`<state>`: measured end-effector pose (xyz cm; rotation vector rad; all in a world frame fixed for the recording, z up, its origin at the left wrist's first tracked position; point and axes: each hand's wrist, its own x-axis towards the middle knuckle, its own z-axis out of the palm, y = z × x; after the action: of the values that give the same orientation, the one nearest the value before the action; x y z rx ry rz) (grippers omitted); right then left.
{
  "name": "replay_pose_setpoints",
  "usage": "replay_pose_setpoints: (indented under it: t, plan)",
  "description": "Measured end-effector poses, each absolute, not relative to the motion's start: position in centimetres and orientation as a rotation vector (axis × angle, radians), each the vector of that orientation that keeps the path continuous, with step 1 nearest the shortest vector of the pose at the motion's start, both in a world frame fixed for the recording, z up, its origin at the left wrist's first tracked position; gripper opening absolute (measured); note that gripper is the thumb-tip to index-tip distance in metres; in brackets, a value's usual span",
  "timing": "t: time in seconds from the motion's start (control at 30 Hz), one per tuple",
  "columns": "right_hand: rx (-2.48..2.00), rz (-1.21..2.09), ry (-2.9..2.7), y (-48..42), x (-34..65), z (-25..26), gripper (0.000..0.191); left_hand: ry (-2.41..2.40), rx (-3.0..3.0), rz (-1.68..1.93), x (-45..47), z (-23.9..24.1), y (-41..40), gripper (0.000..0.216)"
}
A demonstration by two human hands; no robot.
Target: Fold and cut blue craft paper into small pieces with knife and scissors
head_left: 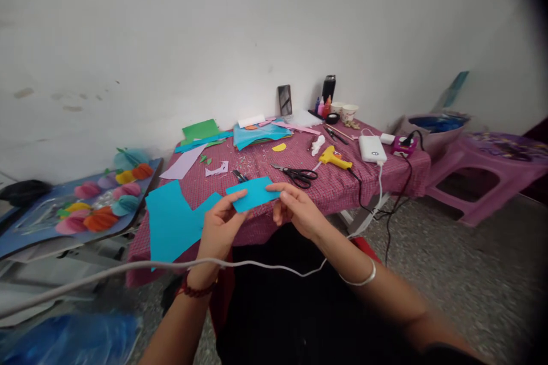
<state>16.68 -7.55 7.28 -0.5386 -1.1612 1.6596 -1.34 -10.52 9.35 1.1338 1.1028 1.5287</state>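
Note:
A small blue paper rectangle (253, 192) is held above the near edge of a low table covered with a pink checked cloth (325, 182). My left hand (220, 227) pinches its left end between thumb and fingers. My right hand (295, 206) pinches its right end. A larger blue paper sheet (171, 222) lies on the table's near left corner, just left of my left hand. Black scissors (297, 174) lie a little beyond my right hand.
A yellow glue gun (334, 158), a white power bank (371, 148), paper scraps, bottles and cups sit on the table. Colourful paper balls (103, 205) lie on a board at left. A pink plastic stool (492, 171) stands at right. A white cable (128, 268) crosses over my wrists.

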Motion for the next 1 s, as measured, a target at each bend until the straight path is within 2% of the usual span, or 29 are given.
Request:
replay_pose_setpoints:
  t: [0.1,0.27,0.5,1.0]
  plan:
    - [-0.535,1.577,-1.194,-7.6,16.7,7.5,0.041,0.971,1.044,1.404,-1.9,9.6,-10.8,0.048]
    - [-0.519,1.465,-1.231,-7.5,16.7,7.6,0.046,0.8,0.858,1.337,-2.5,10.4,-10.9,0.033]
    - [-0.506,1.358,-1.269,-7.4,16.7,7.5,0.041,0.833,0.622,1.222,-2.0,10.0,-10.3,0.019]
    - [-0.512,1.35,-1.31,-7.8,16.6,7.8,0.035,0.883,0.454,1.121,-0.3,7.9,-9.9,0.024]
